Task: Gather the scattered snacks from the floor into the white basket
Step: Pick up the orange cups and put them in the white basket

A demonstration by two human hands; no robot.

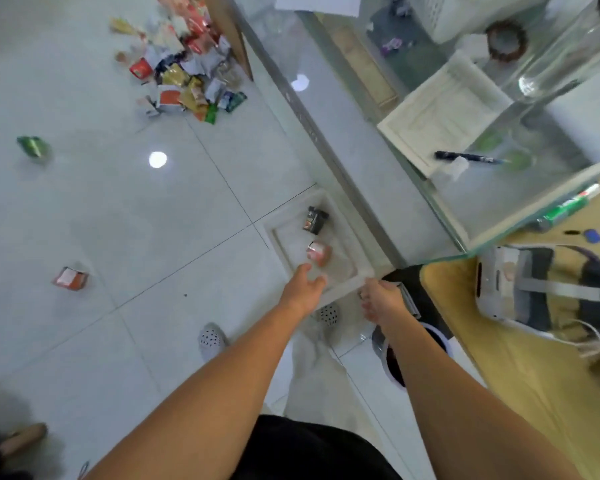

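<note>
Lying on the floor tiles are a green packet (33, 148) and an orange packet (70, 278) at the left, with a pile of snacks (187, 64) at the far side. The white basket (278, 244) contains a black packet (315, 220) and a pink packet (318, 252). The left hand (305, 285) hovers over its near rim with loose fingers and holds nothing. The right hand (381, 296) grips its near right corner.

a dark pen (468, 156) lies on the glass table (492, 206) (by a white tray (440, 116)); a green tube (568, 207) nearby.
</note>
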